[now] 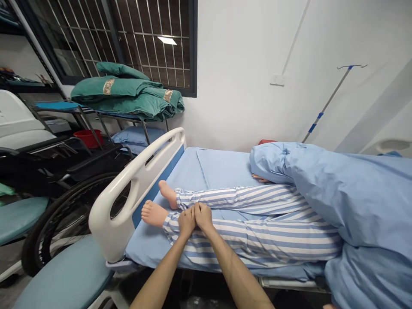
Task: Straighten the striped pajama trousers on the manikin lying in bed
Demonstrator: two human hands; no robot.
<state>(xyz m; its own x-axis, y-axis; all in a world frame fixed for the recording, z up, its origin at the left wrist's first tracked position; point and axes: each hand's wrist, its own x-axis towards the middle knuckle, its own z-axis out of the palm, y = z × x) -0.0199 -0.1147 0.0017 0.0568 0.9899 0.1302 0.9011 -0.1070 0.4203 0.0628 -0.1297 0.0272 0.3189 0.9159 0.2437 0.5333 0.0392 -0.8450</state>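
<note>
A figure, apparently a manikin, lies on a hospital bed (161, 244) in blue-and-white striped pyjama trousers. Its bare feet point towards the white footboard (128, 180). My left hand (186, 222) and my right hand (203, 216) lie side by side, fingers curled over the nearer lower leg (225, 229) just above the ankle. The other leg (238, 199) lies beyond them, not touched. A blue blanket (334, 193) hides the upper body, and a bare hand of the figure (260, 178) shows at its edge.
A wheelchair wheel (64, 227) stands just left of the footboard, with a teal seat (61, 274) in front. Folded green blankets (128, 92) sit on a metal rack (96, 112) beside a barred window (106, 38). A drip pole (328, 98) leans by the white wall.
</note>
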